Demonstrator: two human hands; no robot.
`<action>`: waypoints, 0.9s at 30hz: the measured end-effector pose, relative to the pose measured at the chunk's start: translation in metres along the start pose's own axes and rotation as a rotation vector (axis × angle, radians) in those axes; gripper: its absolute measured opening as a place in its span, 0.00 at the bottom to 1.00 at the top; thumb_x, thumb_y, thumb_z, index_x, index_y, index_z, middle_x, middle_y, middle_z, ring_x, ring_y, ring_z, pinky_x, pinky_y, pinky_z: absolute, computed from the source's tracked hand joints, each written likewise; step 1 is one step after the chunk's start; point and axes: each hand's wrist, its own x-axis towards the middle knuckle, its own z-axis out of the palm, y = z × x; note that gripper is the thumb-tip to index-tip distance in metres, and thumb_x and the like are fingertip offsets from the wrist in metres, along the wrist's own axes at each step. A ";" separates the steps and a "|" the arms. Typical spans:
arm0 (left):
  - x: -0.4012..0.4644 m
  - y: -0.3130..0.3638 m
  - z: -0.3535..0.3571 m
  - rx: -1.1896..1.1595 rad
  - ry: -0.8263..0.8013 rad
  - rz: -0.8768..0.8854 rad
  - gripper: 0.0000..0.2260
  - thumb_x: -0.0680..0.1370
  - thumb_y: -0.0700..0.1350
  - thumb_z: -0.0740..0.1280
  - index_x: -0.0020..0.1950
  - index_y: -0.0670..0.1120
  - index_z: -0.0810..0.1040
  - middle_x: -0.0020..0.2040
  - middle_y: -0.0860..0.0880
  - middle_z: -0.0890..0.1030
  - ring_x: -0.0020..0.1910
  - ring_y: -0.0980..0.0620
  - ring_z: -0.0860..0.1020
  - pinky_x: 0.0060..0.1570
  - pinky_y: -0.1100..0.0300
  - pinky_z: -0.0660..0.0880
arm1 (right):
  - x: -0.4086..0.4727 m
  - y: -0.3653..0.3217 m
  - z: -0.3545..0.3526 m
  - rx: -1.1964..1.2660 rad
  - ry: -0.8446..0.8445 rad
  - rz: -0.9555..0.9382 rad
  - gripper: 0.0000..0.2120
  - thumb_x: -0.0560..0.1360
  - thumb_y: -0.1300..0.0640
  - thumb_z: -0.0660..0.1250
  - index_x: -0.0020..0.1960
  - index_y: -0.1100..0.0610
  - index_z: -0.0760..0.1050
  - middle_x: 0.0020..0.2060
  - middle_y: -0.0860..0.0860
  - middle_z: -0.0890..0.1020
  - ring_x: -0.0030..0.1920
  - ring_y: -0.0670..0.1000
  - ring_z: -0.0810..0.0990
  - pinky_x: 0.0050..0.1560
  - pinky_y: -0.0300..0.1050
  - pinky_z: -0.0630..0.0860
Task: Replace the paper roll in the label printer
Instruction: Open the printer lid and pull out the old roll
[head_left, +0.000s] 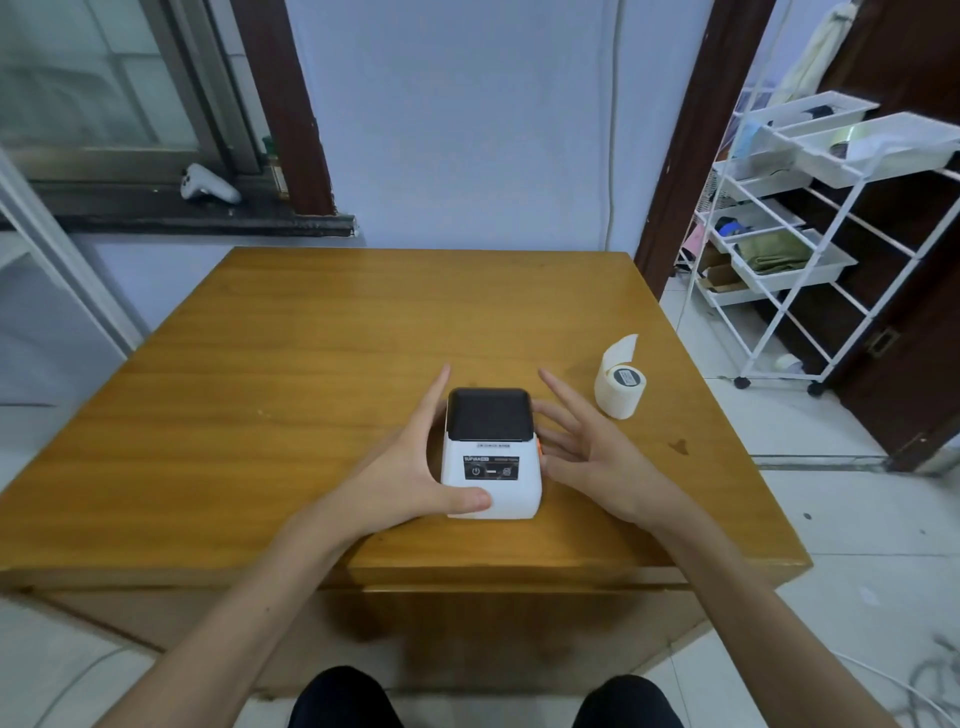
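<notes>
A small white label printer with a dark lid stands near the front middle of the wooden table; its lid is closed. My left hand grips its left side, thumb across the front lower corner. My right hand is beside the printer's right side with fingers spread, fingertips near a small orange tab; contact is unclear. A white paper roll with a loose curling end stands on the table to the right, apart from both hands.
A white wire shelf cart with trays stands on the floor right of the table. A window sill at the back left holds a white controller. My knees show below the table's front edge.
</notes>
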 end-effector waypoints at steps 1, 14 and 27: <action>0.000 0.000 0.000 -0.005 -0.001 -0.001 0.59 0.59 0.66 0.78 0.72 0.76 0.35 0.73 0.66 0.60 0.74 0.60 0.63 0.73 0.52 0.63 | 0.000 0.000 0.000 0.004 -0.002 0.001 0.42 0.76 0.71 0.65 0.77 0.38 0.52 0.74 0.50 0.66 0.73 0.49 0.68 0.72 0.53 0.67; 0.000 0.000 0.000 -0.004 -0.005 -0.006 0.60 0.58 0.67 0.77 0.75 0.71 0.36 0.77 0.60 0.61 0.75 0.59 0.63 0.72 0.54 0.63 | 0.002 0.002 -0.001 0.019 0.001 0.001 0.41 0.75 0.71 0.66 0.76 0.39 0.55 0.73 0.48 0.67 0.73 0.50 0.69 0.71 0.55 0.68; 0.000 -0.003 0.000 -0.008 -0.001 0.005 0.59 0.59 0.66 0.79 0.73 0.75 0.36 0.74 0.66 0.62 0.74 0.61 0.63 0.72 0.54 0.62 | 0.004 0.005 -0.001 -0.062 -0.002 -0.020 0.40 0.76 0.68 0.67 0.75 0.37 0.56 0.75 0.46 0.66 0.72 0.48 0.70 0.69 0.52 0.71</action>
